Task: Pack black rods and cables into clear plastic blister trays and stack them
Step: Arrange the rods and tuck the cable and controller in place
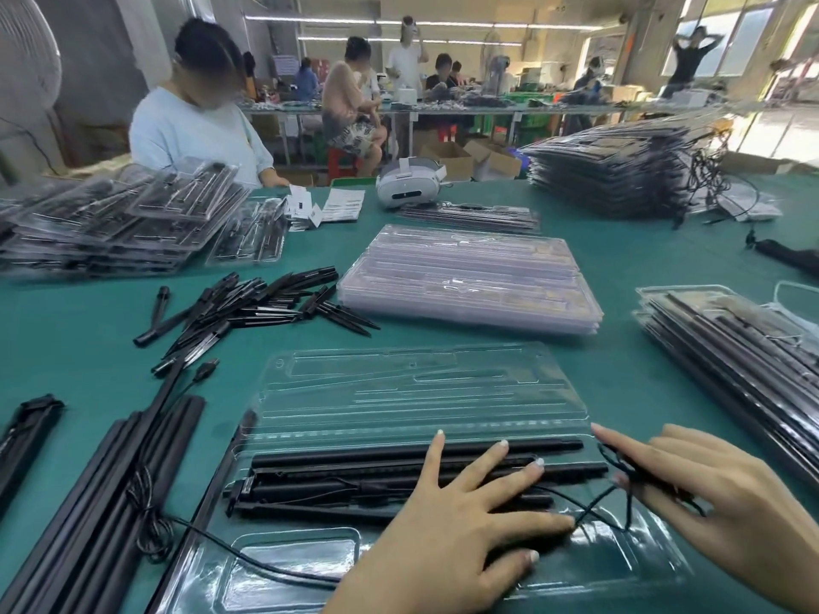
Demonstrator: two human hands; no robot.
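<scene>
An open clear blister tray (399, 392) lies in front of me on the green table. Several black rods (337, 476) sit in its near half. My left hand (461, 525) presses flat on the rods with fingers spread. My right hand (727, 494) is at the tray's right end, fingers pinching a thin black cable (620, 489) that loops over the tray edge. More long black rods (102, 502) with a cable (146, 516) wound around them lie to the left.
A stack of empty clear trays (469, 281) lies beyond. Short black spikes (248, 308) are heaped at left. Packed trays are stacked at right (735, 361), far right (620, 170) and far left (111, 223). A white headset (410, 181) sits behind. A person (195, 126) works opposite.
</scene>
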